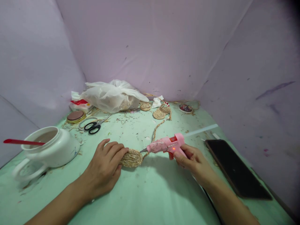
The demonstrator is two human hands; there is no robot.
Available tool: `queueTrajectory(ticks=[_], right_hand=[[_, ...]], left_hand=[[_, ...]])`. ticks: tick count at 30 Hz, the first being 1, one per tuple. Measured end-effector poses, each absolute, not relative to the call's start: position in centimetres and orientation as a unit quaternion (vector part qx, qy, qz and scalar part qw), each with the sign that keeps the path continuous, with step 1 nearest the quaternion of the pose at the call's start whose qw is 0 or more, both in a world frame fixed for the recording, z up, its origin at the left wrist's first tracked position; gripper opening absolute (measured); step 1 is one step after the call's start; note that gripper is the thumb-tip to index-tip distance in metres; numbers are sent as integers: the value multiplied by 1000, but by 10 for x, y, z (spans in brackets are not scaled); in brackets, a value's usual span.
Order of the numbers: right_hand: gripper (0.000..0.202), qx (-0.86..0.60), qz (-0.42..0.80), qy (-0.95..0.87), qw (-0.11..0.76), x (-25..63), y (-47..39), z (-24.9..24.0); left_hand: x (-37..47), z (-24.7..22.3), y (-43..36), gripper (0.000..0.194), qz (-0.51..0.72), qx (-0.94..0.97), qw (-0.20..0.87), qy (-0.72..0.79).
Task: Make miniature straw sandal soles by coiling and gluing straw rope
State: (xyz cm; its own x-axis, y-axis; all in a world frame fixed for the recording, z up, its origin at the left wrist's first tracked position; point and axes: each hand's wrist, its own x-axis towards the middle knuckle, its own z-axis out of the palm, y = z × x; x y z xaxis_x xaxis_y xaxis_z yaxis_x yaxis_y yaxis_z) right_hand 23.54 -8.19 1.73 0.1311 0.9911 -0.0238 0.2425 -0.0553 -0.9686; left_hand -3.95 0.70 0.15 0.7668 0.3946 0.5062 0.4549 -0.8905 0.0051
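Note:
My left hand [106, 165] grips the left end of an oval coil of braided straw [131, 158], fingers on top and thumb below. From the coil's right end a loose straw braid [156, 129] runs away toward the back of the table. My right hand [187, 157] is closed around the handle of a pink glue gun [167, 144] with a lit orange light. Its metal nozzle points left, at the upper right edge of the coil; whether it touches I cannot tell. A clear glue stick [201, 129] sticks out of its rear.
A white pot [63, 150] with a red stick [23, 142] stands left. Black-handled scissors [93, 126], a round lidded tin [76, 116] and a white plastic bag [112, 95] lie behind. Small straw coils [160, 112] rest at the back. A phone [236, 170] lies right.

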Motion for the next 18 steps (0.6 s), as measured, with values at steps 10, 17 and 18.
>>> queueTrajectory(ticks=[10,17,18], right_hand=[[44,-598,411,-520,450,234,-81,17],[46,-607,418,-498,457,229,-80,15],[46,-615,417,-481,466,229,-79,15]], left_hand=[[-38,3,5,40,-254,-943,51,-211],[-38,7,1,40,-245,-947,35,-204],[-38,7,0,41,-244,-947,30,-208]])
